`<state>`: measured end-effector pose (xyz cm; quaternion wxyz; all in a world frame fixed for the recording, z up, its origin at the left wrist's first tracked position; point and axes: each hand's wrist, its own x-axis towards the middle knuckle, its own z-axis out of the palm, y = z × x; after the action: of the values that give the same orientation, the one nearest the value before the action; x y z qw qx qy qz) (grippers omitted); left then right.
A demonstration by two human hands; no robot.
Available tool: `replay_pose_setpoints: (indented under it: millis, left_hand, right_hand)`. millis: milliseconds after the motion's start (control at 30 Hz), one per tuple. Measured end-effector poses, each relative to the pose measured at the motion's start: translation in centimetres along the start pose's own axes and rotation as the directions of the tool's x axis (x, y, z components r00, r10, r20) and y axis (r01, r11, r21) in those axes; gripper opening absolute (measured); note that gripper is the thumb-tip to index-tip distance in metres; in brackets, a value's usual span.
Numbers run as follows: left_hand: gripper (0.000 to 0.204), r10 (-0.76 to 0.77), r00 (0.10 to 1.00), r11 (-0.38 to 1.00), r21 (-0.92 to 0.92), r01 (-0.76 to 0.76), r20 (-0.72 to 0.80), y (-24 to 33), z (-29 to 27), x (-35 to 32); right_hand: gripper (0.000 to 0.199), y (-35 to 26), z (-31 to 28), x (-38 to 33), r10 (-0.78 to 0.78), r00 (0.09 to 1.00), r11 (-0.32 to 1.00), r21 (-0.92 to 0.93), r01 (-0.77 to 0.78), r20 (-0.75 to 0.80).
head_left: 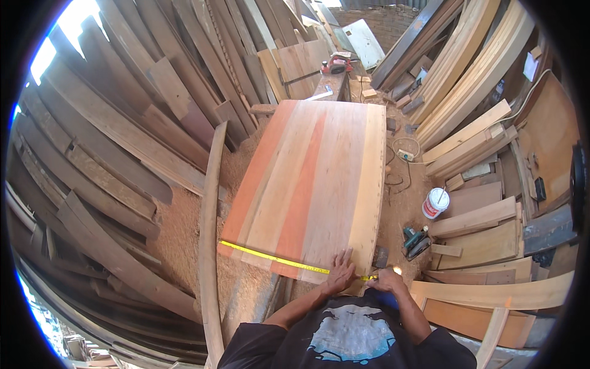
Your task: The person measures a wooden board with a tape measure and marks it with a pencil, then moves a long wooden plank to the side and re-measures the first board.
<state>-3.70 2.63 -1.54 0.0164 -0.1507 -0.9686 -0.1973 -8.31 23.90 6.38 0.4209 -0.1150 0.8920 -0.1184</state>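
Observation:
A wide wooden panel point(326, 184) of glued boards in pale, tan and reddish strips lies flat in front of me. The yellow blade of a tape measure point(276, 256) runs across its near end, from the left edge toward the right. My left hand point(340, 272) rests on the panel with its fingers stretched out, over the blade. Past it, near the panel's right corner, a short piece of blade shows again and enters my right hand point(386, 281), which is closed round the tape measure. The fingers mostly hide its case.
Beside the panel's left edge stands a long curved plank point(210, 246). Planks point(92, 135) lean along the left. On the right floor are a white bucket point(436, 203), a green power tool point(418, 241) and boards point(473, 218). A red power tool point(338, 63) sits beyond the panel.

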Motion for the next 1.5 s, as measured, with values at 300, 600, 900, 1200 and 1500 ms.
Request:
replay_pose_setpoints:
  millis: [300, 600, 900, 1200, 1500]
  left_hand:
    - [0.035, 0.119, 0.909, 0.967, -0.254, -0.015, 0.400, -6.6, -4.6, -1.3]
    - [0.031, -0.007, 0.860, 0.983, -0.155, 0.101, 0.511, -11.2, -7.8, -5.3]
    - [0.043, -0.472, 0.874, 0.572, -0.715, 0.401, 0.113, -6.9, -5.8, -7.9]
    - [0.045, -0.554, 0.696, -0.560, -0.823, 0.094, 0.457, -5.3, -6.8, -12.2]
    - [0.070, -0.952, 0.110, -0.220, -0.891, 0.398, 0.284, -12.8, -8.2, -27.3]
  right_hand:
    - [0.070, -5.8, 0.1, -0.9, 0.025, 0.998, 0.998, 0.062, -0.021, -0.061]
    - [0.063, -6.1, 1.4, 1.3, -0.146, 0.975, 0.989, -0.027, 0.143, -0.170]
    - [0.058, -15.3, -0.1, -0.2, -0.345, 0.932, 0.935, -0.123, 0.332, -0.112]
    - [0.065, -20.9, 4.1, 2.0, -0.729, 0.671, 0.684, -0.121, 0.719, -0.136]
    - [0.050, -20.7, 3.9, 2.7, -0.747, 0.665, 0.665, 0.029, 0.746, 0.020]
